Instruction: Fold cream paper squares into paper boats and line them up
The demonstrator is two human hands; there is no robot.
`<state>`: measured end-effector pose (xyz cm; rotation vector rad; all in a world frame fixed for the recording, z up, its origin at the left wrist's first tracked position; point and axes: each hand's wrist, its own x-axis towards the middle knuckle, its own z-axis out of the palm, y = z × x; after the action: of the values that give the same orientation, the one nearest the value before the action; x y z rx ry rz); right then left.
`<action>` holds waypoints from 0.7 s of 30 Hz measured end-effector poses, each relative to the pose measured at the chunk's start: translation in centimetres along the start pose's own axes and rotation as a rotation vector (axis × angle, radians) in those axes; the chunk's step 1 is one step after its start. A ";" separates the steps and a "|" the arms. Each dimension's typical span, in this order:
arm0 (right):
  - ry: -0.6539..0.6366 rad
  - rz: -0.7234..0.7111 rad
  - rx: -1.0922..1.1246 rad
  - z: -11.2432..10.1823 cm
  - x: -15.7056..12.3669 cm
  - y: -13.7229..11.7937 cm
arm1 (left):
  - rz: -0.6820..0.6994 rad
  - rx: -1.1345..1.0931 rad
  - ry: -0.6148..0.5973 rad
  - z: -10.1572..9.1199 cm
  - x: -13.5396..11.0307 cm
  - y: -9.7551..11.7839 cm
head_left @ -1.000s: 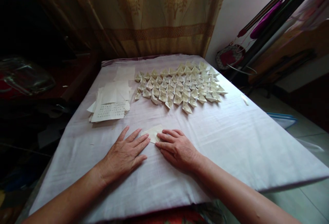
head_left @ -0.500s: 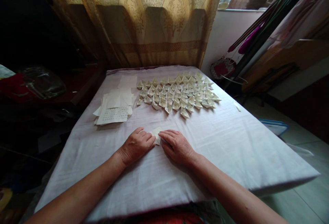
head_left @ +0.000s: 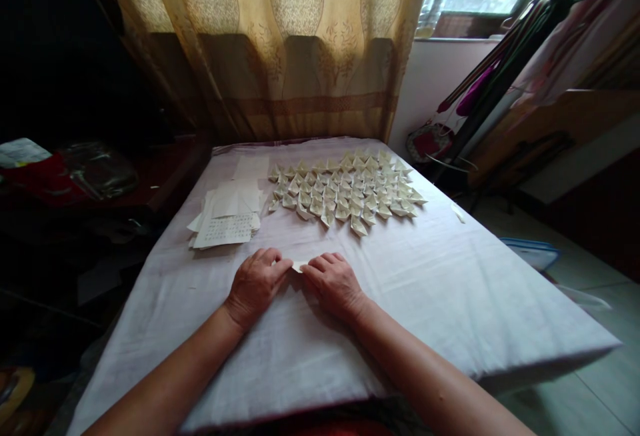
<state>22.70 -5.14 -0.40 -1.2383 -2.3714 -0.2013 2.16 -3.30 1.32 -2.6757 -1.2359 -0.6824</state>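
A small folded piece of cream paper (head_left: pixel 299 266) lies on the white cloth of the table (head_left: pixel 450 276), near its front. My left hand (head_left: pixel 257 281) has its fingers curled and pinches the paper's left side. My right hand (head_left: pixel 334 283) presses its fingertips on the paper's right side, covering most of it. Farther back lie several rows of finished folded paper shapes (head_left: pixel 347 189). At the left of the table sits a stack of flat paper sheets (head_left: pixel 226 213), the top ones printed with a grid of characters.
A patterned yellow curtain (head_left: pixel 295 43) hangs behind the table. Dark clutter and a clear plastic bag (head_left: pixel 95 169) fill the left side. A rack with hanging clothes and poles (head_left: pixel 525 29) stands at the right, a blue-edged flat item (head_left: pixel 533 249) on the tiled floor.
My left hand went from lying flat to curled over the paper. Both hands closed in on the piece, so less of it shows. The view tilted upward.
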 end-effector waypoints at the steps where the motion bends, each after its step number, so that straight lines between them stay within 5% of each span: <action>1: 0.012 -0.003 -0.021 0.0 0.1 -0.3 | -0.092 -0.051 -0.042 -0.2 0.0 0.2; 6: 0.058 0.000 -0.065 0.4 0.2 -1.2 | -0.426 -0.472 -0.184 -0.4 -0.4 1.3; 11: 0.052 -0.035 -0.032 1.0 0.0 -1.7 | -0.690 -0.776 -0.107 0.7 -0.5 1.7; 16: 0.062 -0.033 0.098 0.9 -0.4 -1.4 | -0.738 -0.898 -0.097 2.0 -0.5 1.2; 21: 0.259 0.167 0.348 1.2 -0.6 -0.1 | -0.673 -0.940 -0.104 1.9 -0.9 0.5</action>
<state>22.49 -5.25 -1.75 -1.1555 -1.9688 0.0963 2.74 -3.73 -0.68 -2.8972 -2.3554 -1.5469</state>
